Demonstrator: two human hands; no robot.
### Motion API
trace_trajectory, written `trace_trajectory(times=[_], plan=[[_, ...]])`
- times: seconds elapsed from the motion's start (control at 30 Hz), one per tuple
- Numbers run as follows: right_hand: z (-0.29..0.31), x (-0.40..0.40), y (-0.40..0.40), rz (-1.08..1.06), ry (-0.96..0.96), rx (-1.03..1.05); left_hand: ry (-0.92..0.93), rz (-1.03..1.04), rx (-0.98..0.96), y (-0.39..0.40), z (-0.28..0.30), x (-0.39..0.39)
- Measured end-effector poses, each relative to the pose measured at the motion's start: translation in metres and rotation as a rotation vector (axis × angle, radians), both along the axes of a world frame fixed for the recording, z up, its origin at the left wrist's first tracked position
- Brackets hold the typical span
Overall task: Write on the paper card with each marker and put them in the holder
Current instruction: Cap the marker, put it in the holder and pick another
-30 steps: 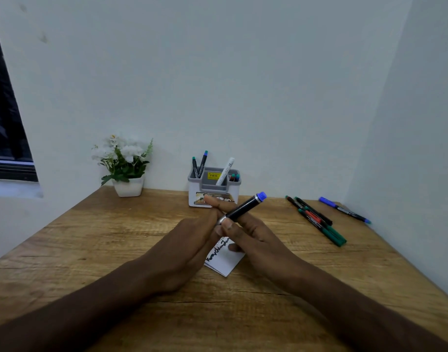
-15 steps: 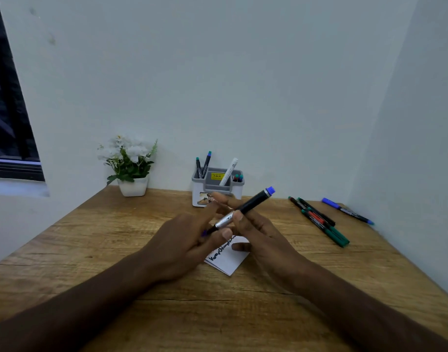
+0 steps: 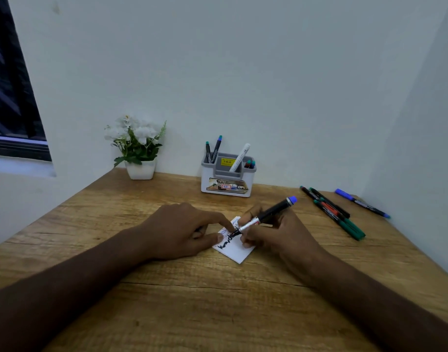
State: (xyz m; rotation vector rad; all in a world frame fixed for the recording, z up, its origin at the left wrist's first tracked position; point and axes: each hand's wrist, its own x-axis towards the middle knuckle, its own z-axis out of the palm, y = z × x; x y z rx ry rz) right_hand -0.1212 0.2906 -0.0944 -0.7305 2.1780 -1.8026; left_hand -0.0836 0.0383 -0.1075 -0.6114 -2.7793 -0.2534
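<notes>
A small white paper card [image 3: 237,250] with dark handwriting lies on the wooden desk [image 3: 167,301]. My right hand [image 3: 276,237] grips a black marker with a blue end [image 3: 268,213], its tip down on the card. My left hand [image 3: 185,232] rests on the card's left edge, fingers curled; a cap in it cannot be made out. The grey and white holder [image 3: 228,184] stands behind, with several markers upright in it. Loose markers [image 3: 332,212] and a blue marker [image 3: 360,203] lie at the right.
A white pot of white flowers [image 3: 139,148] stands at the back left against the wall. A side wall closes the desk's right edge. A dark window [image 3: 12,97] is at the far left.
The marker was held between both hands above the card. My left hand pulled away and dropped to the card's edge, and my right hand lowered the tip onto the card.
</notes>
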Motion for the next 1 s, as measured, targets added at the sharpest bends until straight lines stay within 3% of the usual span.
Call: trace_trajectory(times=[0.17,1.0], plan=[[-0.0016,0.0058,-0.0046,-0.008,0.141,0.150,0.000,0.010,0.014,0.0002,-0.0005,0.0001],[-0.0052,0.0070,-0.0051,-0.024,0.178,0.184,-0.029,-0.003,0.024,0.0003,0.0039,0.0026]])
